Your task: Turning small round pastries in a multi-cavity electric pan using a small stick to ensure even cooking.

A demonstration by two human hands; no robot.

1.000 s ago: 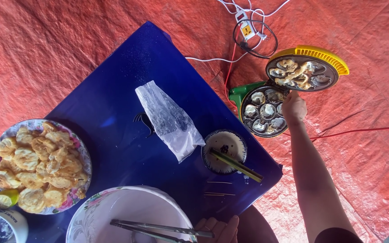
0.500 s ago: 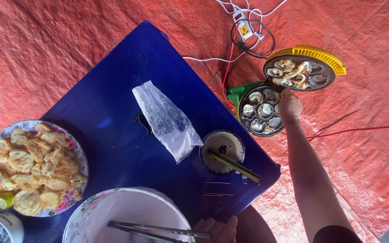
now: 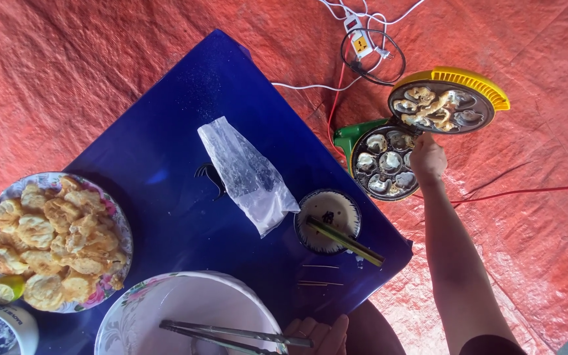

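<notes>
My right hand (image 3: pixel 426 158) reaches out to an open round snack maker (image 3: pixel 382 162) with a green base and a yellow lid (image 3: pixel 451 104). The fingers are closed right at the hinge area, on the edge of the lower plate. Both plates hold small baked pieces in round moulds. My left hand (image 3: pixel 317 333) rests at the bottom edge, fingers apart, touching the rim of a large white floral bowl (image 3: pixel 136 309). Metal tongs (image 3: pixel 231 333) lie across that bowl, their ends beside my left fingers.
A blue table (image 3: pixel 165 131) stands on a red tarp (image 3: pixel 67 59). On it are a floral plate (image 3: pixel 121 220) piled with fried snacks, a clear plastic bag (image 3: pixel 248 174), a small bowl (image 3: pixel 329 212) with a green brush, and a mug (image 3: pixel 4 325). A white power strip (image 3: pixel 359 41) and cables lie beyond.
The view has shifted slightly. My right hand stays at the snack maker and my left hand stays by the bowl.
</notes>
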